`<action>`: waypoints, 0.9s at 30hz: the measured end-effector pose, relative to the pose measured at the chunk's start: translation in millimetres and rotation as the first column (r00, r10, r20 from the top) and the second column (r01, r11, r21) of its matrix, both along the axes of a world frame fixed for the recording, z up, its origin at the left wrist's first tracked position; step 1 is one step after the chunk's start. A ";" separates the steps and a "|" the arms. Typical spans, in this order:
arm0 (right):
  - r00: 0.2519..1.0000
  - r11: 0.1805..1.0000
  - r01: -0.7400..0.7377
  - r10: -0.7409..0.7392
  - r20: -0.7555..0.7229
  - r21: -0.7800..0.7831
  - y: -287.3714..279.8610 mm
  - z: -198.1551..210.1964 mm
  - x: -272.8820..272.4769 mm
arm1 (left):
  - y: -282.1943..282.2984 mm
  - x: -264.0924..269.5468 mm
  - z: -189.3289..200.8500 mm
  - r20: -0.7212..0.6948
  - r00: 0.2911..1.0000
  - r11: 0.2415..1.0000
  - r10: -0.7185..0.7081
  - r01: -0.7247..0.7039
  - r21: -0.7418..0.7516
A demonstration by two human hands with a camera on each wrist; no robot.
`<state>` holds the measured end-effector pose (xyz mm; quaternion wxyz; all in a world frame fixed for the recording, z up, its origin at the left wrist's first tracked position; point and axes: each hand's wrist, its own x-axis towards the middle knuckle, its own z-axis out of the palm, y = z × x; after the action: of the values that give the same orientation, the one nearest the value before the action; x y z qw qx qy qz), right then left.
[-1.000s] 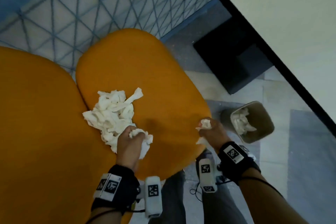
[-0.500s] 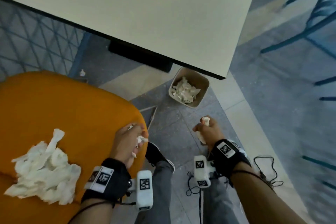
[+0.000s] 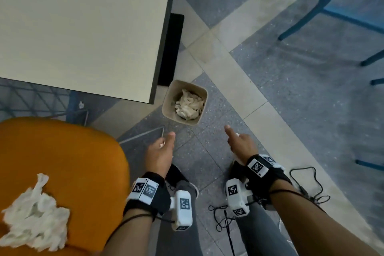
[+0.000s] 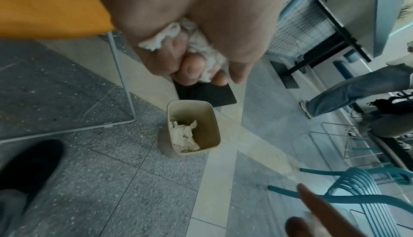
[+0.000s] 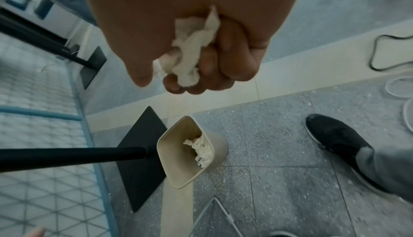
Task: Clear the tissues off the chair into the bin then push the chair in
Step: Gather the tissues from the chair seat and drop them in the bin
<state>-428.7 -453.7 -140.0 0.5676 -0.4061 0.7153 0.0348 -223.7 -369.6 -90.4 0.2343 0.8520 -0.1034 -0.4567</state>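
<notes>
A heap of tissues (image 3: pixel 34 212) lies at the near edge of the orange chair (image 3: pixel 83 172). Beyond it, the left hand (image 3: pixel 160 153) and the right hand (image 3: pixel 241 144) each clutch a crumpled tissue in curled fingers above the floor. Farther on, the bin (image 3: pixel 169 102) stands by the table's corner (image 3: pixel 83 27), with tissues inside.

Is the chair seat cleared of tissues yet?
No, a pile of tissues lies on the orange chair seat in the head view.

Your left hand (image 3: pixel 159 153) left the chair (image 3: pixel 62 162) pile; both hands, your right hand (image 3: pixel 241 144) too, carried tissue wads nearer the bin (image 3: pixel 168 108).
</notes>
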 end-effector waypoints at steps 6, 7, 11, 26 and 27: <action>0.994 0.999 0.003 -0.007 0.107 0.038 -46.2 -19.3 -11.9 | -30.6 -23.5 -33.0 -0.074 0.997 1.000 0.002 -0.001 0.009; 0.993 0.999 -0.019 0.015 0.117 0.030 -52.3 -24.2 -9.5 | -37.2 -24.2 -38.1 -0.095 0.996 1.000 0.002 0.000 0.023; 0.987 0.998 -0.019 0.010 0.159 0.060 -71.2 -45.5 5.2 | -65.5 -17.1 -64.5 -0.096 0.990 0.992 -0.102 0.108 0.059; 0.934 0.971 -0.232 0.207 0.290 0.056 -138.1 -186.9 124.2 | -124.6 31.4 -216.1 0.023 0.997 0.995 -0.080 0.078 0.055; 0.930 0.967 -0.251 0.226 0.289 0.050 -139.7 -196.8 129.9 | -126.6 34.7 -227.3 0.025 0.995 0.993 -0.095 0.093 0.066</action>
<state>-298.8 -593.4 -336.8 0.6720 -0.4658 0.5707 0.0763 -189.0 -496.2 -317.7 0.1834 0.8596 -0.1320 -0.4584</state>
